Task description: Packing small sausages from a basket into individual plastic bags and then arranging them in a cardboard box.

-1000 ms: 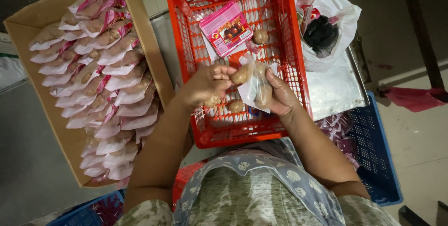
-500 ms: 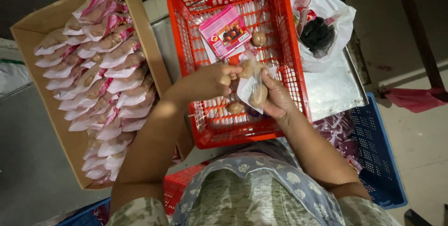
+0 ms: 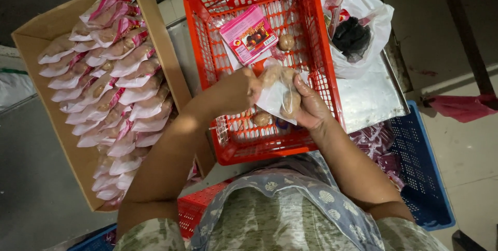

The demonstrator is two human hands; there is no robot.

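My right hand (image 3: 310, 107) grips a small clear plastic bag (image 3: 280, 93) with brown round balls inside, held over the red plastic crate (image 3: 321, 49). My left hand (image 3: 234, 91) is closed at the bag's mouth, its fingers pressing a brown ball into the bag. Loose brown balls lie in the crate: one (image 3: 286, 42) near the far side, one (image 3: 262, 119) below my hands. A pink printed label card (image 3: 248, 34) rests on the crate floor.
A cardboard box (image 3: 49, 142) on the left holds several rows of filled pink-and-clear packets (image 3: 111, 74). A white plastic bag (image 3: 363, 28) with dark contents sits on a metal tray (image 3: 373, 100) at right. Blue crates (image 3: 420, 168) stand lower right and lower left.
My left hand moved from holding a ball beside the bag to pushing it into the bag's mouth. The view shifted slightly; my right hand keeps the bag.
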